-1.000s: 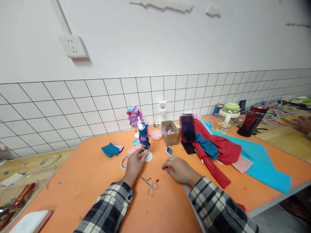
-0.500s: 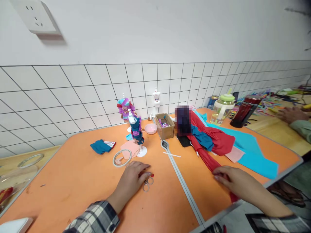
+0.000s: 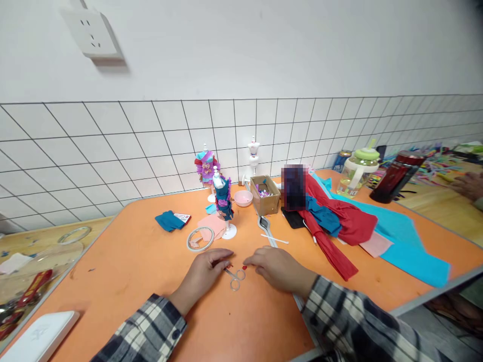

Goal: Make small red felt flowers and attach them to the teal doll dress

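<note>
My left hand (image 3: 206, 271) rests on the orange table (image 3: 124, 256), thumb and fingers close together by the tips of small scissors (image 3: 236, 279); what they pinch, if anything, is too small to make out. My right hand (image 3: 279, 266) is at the other side of the scissors, its fingertips at a tiny red scrap (image 3: 244, 268). Behind the hands stands a small dress form (image 3: 223, 201) in teal and purple. A roll of tape (image 3: 200, 239) lies beside pink fabric (image 3: 213, 224).
Farther back are a second dressed form (image 3: 207, 166), a bare form (image 3: 254, 156), a pink bowl (image 3: 243, 198) and a cardboard box (image 3: 265, 203). Red cloth (image 3: 354, 221), blue fabric (image 3: 415, 259), a green-lidded bottle (image 3: 358, 173) and a dark flask (image 3: 396, 178) occupy the right. Another person's hand (image 3: 470, 186) shows there.
My right hand has let go of the red cloth and moved left to the red scrap near the scissors. My left hand stays by the scissors. The view has shifted slightly left.
</note>
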`<state>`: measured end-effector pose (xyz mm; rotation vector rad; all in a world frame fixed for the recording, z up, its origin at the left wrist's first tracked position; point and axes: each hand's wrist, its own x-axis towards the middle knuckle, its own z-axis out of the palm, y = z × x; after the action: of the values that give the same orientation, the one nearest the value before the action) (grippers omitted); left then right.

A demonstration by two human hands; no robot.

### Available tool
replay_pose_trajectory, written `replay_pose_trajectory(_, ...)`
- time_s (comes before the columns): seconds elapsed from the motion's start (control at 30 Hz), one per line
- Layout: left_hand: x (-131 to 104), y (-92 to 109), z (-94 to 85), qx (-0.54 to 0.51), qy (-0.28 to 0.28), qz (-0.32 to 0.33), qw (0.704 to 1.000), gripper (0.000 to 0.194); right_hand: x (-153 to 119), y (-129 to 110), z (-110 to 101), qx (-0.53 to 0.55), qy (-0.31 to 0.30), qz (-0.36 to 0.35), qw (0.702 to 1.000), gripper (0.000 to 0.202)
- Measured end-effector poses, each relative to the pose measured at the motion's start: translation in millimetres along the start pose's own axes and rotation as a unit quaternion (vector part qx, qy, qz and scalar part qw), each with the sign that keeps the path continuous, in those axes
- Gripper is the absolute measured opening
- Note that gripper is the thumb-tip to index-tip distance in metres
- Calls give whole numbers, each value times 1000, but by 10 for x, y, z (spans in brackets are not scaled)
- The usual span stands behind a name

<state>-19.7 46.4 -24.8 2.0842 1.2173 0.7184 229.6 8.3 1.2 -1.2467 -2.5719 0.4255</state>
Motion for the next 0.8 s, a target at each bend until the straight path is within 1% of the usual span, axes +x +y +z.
replay_pose_trajectory(0.07, -58, 34, -91, 66, 21, 37, 997, 27, 219, 20, 72, -11, 7, -21, 1000, 32)
replay_pose_trajectory(0.1, -100, 78, -125, 97, 25, 43, 994, 26, 303, 38, 99, -15, 5, -24, 1000, 27)
replay_pose_trajectory(0.17, -203, 203, -145, 157, 8, 66, 985, 24, 431, 75, 138, -13, 2, -36, 999, 15)
replay_pose_trajectory(0.2, -257, 275, -129, 178, -25, 94, 979, 21, 476, 89, 150, -8, 8, -45, 999, 13)
replay_pose_trajectory(0.27, -353, 408, -57, 197, -118, 152, 961, 23, 538, 103, 168, 10, 32, -66, 997, 11)
replay_pose_trajectory(0.3, -389, 458, -13, 205, -138, 167, 954, 26, 559, 101, 176, 24, 40, -81, 996, 12)
replay_pose_trajectory(0.37, -428, 514, 61, 216, -148, 184, 947, 28, 587, 76, 196, 57, 37, -118, 991, 14)
replay_pose_trajectory(0.43, -427, 516, 89, 204, -152, 192, 948, 27, 605, 31, 221, 81, 17, -147, 986, 16)
replay_pose_trajectory(0.53, -399, 478, 57, 174, -163, 201, 950, 28, 622, -47, 267, 77, -2, -153, 985, 17)
replay_pose_trajectory(0.63, -389, 458, 14, 161, -173, 207, 950, 28, 609, -90, 316, 62, 9, -128, 990, 14)
replay_pose_trajectory(0.7, -397, 458, 0, 159, -171, 210, 949, 27, 580, -75, 330, 40, 19, -110, 993, 14)
replay_pose_trajectory(0.77, -406, 456, -8, 160, -166, 209, 950, 26, 539, -17, 287, 8, 32, -100, 994, 13)
replay_pose_trajectory(0.8, -408, 451, -12, 161, -162, 206, 952, 26, 517, 27, 229, -2, 51, -94, 994, 15)
